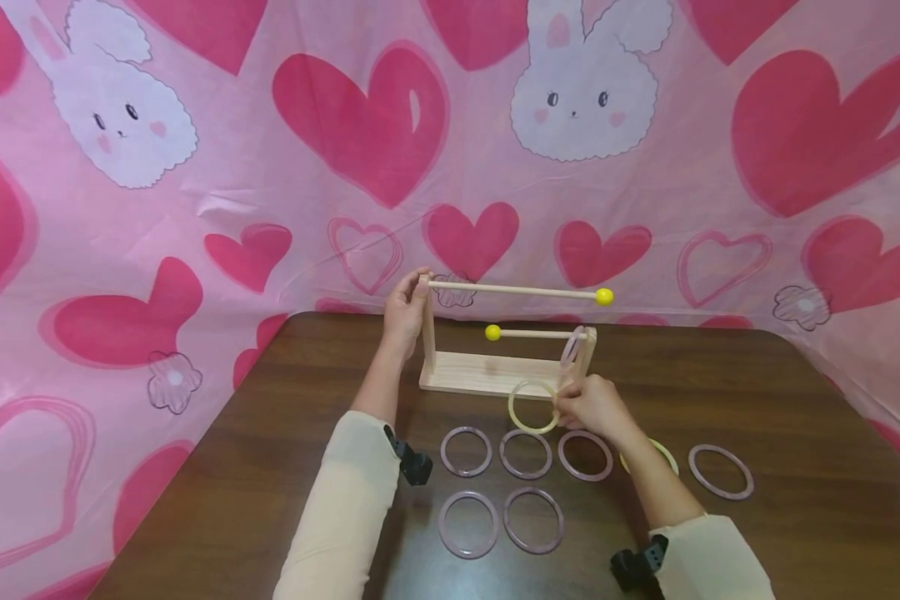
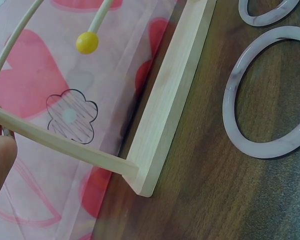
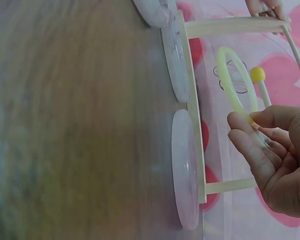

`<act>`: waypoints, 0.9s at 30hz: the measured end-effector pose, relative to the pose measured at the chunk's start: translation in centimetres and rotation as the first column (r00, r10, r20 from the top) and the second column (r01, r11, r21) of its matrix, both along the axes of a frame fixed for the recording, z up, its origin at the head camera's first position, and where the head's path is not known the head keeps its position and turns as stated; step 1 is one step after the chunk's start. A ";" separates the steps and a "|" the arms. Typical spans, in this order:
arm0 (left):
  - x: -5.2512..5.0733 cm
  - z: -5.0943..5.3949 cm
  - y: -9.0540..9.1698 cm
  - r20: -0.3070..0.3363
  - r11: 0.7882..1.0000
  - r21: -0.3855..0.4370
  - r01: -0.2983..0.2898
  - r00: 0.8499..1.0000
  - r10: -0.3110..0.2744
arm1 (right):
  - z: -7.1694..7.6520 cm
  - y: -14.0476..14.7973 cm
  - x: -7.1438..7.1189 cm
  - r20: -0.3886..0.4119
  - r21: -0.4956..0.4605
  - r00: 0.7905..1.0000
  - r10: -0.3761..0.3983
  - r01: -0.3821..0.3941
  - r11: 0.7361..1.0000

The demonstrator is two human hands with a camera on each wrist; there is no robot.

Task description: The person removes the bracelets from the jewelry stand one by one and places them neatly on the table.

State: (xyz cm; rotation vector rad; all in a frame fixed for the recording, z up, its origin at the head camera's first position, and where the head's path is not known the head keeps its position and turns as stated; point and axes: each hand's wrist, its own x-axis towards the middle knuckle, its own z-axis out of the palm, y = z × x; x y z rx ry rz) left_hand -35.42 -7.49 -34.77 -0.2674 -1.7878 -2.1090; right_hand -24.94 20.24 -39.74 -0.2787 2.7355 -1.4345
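A wooden stand (image 1: 495,375) has two rods tipped with yellow balls, the upper rod (image 1: 513,289) reaching right from the left post and the lower one reaching left from the right post. My left hand (image 1: 403,317) grips the top of the left post. Between thumb and fingers, my right hand (image 1: 596,408) pinches a pale yellow ring (image 3: 225,75) by its edge. The ring is raised in front of the stand, apart from the rods. A purple ring (image 1: 570,347) hangs on the lower rod beside the right post.
Several purple rings lie on the brown table (image 1: 270,517) before the stand, including a near one (image 1: 442,525) and a far right one (image 1: 747,477). Another yellow ring (image 1: 669,456) is partly hidden under my right forearm. A pink heart-patterned cloth (image 1: 487,183) hangs behind.
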 end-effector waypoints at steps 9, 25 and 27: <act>0.0 0.1 0.0 -0.004 1.000 0.000 -0.006 1.000 0.006 | 0.3 0.5 0.3 0.042 0.017 0.999 0.032 -0.033 0.999; 0.0 0.1 0.0 0.001 1.000 0.011 -0.003 1.000 0.003 | 0.6 1.4 0.6 0.162 0.040 0.977 0.142 -0.151 0.988; 0.0 0.1 0.0 0.001 1.000 0.007 0.000 1.000 0.000 | 0.8 1.6 0.6 0.174 0.049 0.971 0.167 -0.178 0.983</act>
